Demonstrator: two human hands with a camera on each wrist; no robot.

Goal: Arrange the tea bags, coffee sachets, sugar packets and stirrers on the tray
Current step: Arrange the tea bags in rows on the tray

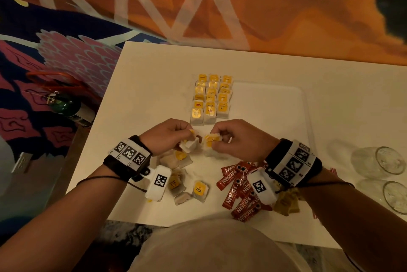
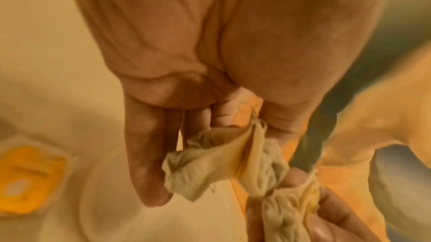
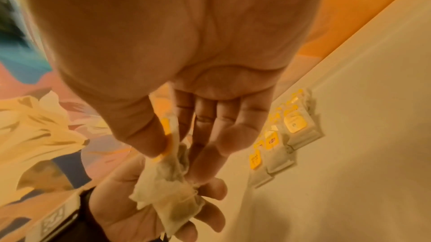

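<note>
On the white tray (image 1: 268, 106), tea bags with yellow tags (image 1: 211, 97) lie in three neat columns; the right wrist view shows these rows (image 3: 286, 135) too. Just in front of them my two hands meet above the table. My left hand (image 1: 187, 138) pinches a crumpled tea bag (image 2: 217, 163) between thumb and fingers. My right hand (image 1: 217, 139) pinches another tea bag (image 3: 163, 176) by its yellow-tagged end. The two bags touch, and a string seems to join them. Loose tea bags (image 1: 199, 190) lie under my left wrist. Red coffee sachets (image 1: 240, 194) and brown sugar packets (image 1: 286, 204) lie under my right wrist.
Two clear glasses (image 1: 383, 161) lie on their sides at the table's right edge. A green bottle (image 1: 66, 106) sits on the patterned floor left of the table (image 1: 132, 95). The tray's right half is bare.
</note>
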